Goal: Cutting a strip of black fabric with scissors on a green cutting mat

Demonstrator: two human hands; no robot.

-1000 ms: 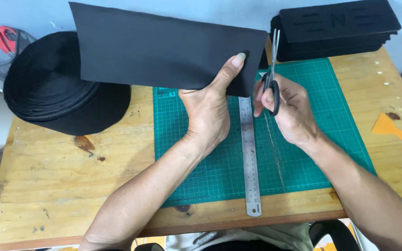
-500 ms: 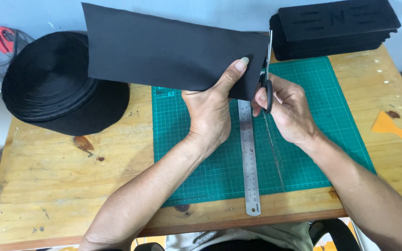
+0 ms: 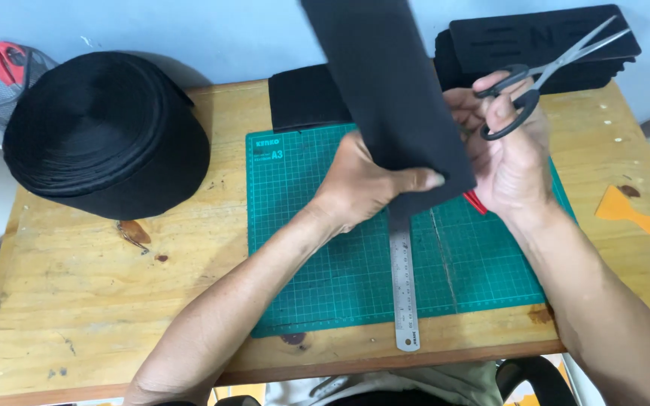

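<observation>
- One black sheet [image 3: 393, 98] stands tilted above the green cutting mat [image 3: 325, 256], its top cut off by the upper edge of the view.
- The left hand [image 3: 362, 184] has its grip closed on the sheet's lower edge, thumb across the front; the other fingers are hidden behind it.
- The right hand [image 3: 509, 150] is just beside the sheet's right edge. Its grip is closed through the handles of one pair of scissors [image 3: 543, 71], whose blades stand apart and point up and away to the right.
- Whether the right hand's fingers also touch the sheet cannot be told; the sheet hides them.
- One steel ruler [image 3: 404, 293] lies on the mat below the left hand, its upper end hidden by the sheet.
- A small red thing [image 3: 475, 201] peeks out under the right hand, too covered to make out.
- Far left of the hands, one large black roll [image 3: 99, 135] sits on the wooden worktop [image 3: 77, 301].
- Behind the hands lie a stack of black foam pieces [image 3: 558, 37] and a black slab [image 3: 306, 98], partly hidden.
- One orange scraper [image 3: 641, 218] lies at the right, cut off.
</observation>
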